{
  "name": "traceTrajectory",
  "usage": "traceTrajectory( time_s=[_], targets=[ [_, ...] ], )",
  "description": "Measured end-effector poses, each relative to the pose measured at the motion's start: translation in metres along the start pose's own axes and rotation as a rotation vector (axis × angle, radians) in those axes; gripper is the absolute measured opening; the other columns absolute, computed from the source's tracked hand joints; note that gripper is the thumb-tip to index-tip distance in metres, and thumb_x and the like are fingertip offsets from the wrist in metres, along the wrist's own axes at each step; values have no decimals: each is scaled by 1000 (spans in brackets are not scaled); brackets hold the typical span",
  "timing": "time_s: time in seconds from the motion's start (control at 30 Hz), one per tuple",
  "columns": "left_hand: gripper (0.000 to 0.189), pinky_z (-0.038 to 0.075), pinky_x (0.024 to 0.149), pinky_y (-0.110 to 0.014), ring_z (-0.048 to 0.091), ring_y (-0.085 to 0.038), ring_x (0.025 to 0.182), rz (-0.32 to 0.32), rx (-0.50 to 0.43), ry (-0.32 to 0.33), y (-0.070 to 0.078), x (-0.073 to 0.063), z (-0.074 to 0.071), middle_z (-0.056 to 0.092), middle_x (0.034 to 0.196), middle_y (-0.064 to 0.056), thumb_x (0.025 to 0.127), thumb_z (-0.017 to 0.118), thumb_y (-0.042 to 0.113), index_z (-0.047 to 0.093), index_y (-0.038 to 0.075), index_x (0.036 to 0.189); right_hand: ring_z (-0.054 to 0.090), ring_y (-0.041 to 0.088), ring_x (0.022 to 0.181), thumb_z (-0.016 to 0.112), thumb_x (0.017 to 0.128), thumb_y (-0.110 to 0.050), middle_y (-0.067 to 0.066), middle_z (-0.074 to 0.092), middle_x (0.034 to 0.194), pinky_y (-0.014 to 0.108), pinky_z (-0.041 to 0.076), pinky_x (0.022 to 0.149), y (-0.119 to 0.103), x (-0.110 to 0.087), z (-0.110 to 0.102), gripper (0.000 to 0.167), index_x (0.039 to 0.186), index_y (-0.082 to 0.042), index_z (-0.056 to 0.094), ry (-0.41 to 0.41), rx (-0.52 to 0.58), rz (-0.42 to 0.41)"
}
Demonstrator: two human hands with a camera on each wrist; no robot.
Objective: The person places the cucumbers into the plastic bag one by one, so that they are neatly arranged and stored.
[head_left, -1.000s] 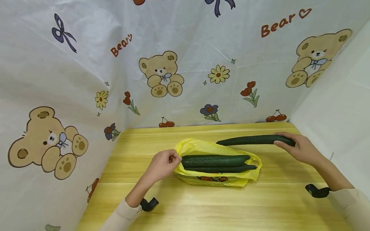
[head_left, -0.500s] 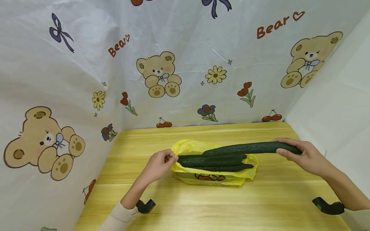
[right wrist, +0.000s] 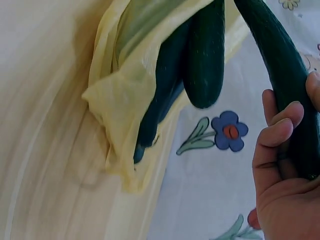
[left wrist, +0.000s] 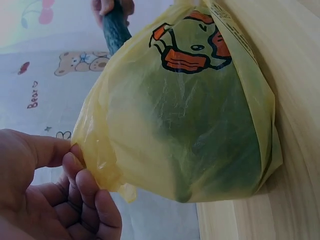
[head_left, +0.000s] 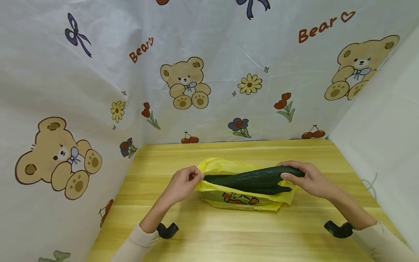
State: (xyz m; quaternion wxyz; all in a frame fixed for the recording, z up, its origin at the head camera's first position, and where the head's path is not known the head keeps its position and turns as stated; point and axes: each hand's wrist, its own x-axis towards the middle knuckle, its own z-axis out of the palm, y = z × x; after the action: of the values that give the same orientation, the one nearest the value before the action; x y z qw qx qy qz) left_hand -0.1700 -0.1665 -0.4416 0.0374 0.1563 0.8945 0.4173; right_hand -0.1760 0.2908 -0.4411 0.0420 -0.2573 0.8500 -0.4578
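A yellow plastic bag (head_left: 242, 206) with a printed cartoon lies on its side on the table. My left hand (head_left: 184, 183) pinches the bag's rim at its left end; in the left wrist view the thumb and fingertips hold the thin film. My right hand (head_left: 309, 180) grips the right end of a dark green cucumber (head_left: 258, 177), which slants down leftward into the bag's mouth. Beneath it lie other cucumbers, one tip (head_left: 284, 189) poking out at the right. The right wrist view shows a bagged cucumber (right wrist: 206, 60) apart from the held cucumber (right wrist: 280, 55).
The wood-grain table (head_left: 209, 240) carries the bag. White cloth (head_left: 216, 120) printed with bears and flowers hangs behind and at the left, and a plain white wall (head_left: 389, 145) stands at the right. A thin cord (head_left: 373, 185) shows near that wall.
My right hand has moved left, bringing the cucumber from behind the bag to over it, then into its mouth atop the others. My left hand keeps its pinch on the rim.
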Motion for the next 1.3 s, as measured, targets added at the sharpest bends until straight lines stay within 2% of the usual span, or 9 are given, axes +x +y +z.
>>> traceTrajectory(
  time_s=[0.3, 0.43, 0.57, 0.73, 0.83, 0.97, 1.07, 1.17, 1.3],
  targets=[
    [24, 38, 62, -26, 44, -12, 64, 16, -178, 14, 8, 9, -3, 52, 75, -1, 110, 64, 29, 72, 12, 96, 55, 7, 61, 65, 109, -17, 20, 71, 131, 30, 51, 59, -3, 16, 14, 36, 144, -8, 65, -49, -28, 16],
    [26, 39, 64, -27, 43, -13, 65, 31, -232, 2, 14, 12, -4, 51, 77, -1, 111, 63, 28, 71, 9, 95, 44, 4, 52, 66, 109, -18, 17, 73, 106, 28, 47, 56, -1, 17, 13, 35, 142, -8, 66, -91, -32, 16],
    [27, 40, 65, -27, 43, -14, 66, 30, -267, -3, 18, 13, -3, 51, 77, -3, 111, 62, 26, 70, 7, 94, 63, 9, 74, 67, 108, -17, 13, 75, 105, 26, 54, 67, 2, 17, 13, 33, 140, -9, 68, -142, -21, -20],
    [27, 39, 64, -27, 41, -14, 64, 30, -294, 16, 21, 15, -2, 51, 77, -3, 111, 61, 25, 69, 6, 94, 69, 7, 111, 67, 108, -22, 15, 71, 142, 24, 56, 85, 4, 16, 14, 37, 144, -11, 67, -236, -60, -49],
    [27, 39, 62, -27, 41, -14, 63, 17, -313, 35, 22, 17, -1, 51, 76, -3, 111, 61, 24, 68, 5, 93, 70, 5, 93, 63, 111, -23, 18, 73, 135, 25, 56, 76, 2, 16, 14, 43, 148, -3, 62, -333, -50, -35],
    [28, 39, 63, -27, 42, -15, 65, 14, -323, 48, 21, 20, -1, 52, 77, -3, 111, 61, 26, 68, 5, 95, 56, 8, 56, 57, 113, -26, 17, 73, 87, 28, 54, 65, -2, 18, 16, 46, 150, 1, 59, -420, -66, 20],
    [27, 39, 63, -26, 43, -15, 65, 20, -310, 65, 20, 21, -2, 53, 78, -3, 111, 62, 27, 70, 6, 96, 71, 14, 75, 59, 112, -37, 9, 76, 95, 31, 59, 78, -4, 20, 20, 46, 146, -7, 65, -368, -200, 16],
    [25, 39, 63, -26, 43, -15, 65, 14, -302, 87, 20, 20, -4, 53, 78, -3, 110, 62, 26, 71, 7, 96, 71, 18, 101, 66, 106, -46, -1, 72, 127, 33, 58, 85, -5, 19, 26, 43, 137, -16, 70, -258, -351, -11],
    [24, 39, 63, -26, 42, -15, 66, 15, -302, 94, 18, 19, -6, 53, 79, -4, 110, 62, 25, 71, 7, 97, 58, 7, 93, 76, 97, -53, -9, 62, 108, 30, 52, 78, -1, 16, 35, 38, 119, -24, 70, -151, -488, -55]
  ],
)
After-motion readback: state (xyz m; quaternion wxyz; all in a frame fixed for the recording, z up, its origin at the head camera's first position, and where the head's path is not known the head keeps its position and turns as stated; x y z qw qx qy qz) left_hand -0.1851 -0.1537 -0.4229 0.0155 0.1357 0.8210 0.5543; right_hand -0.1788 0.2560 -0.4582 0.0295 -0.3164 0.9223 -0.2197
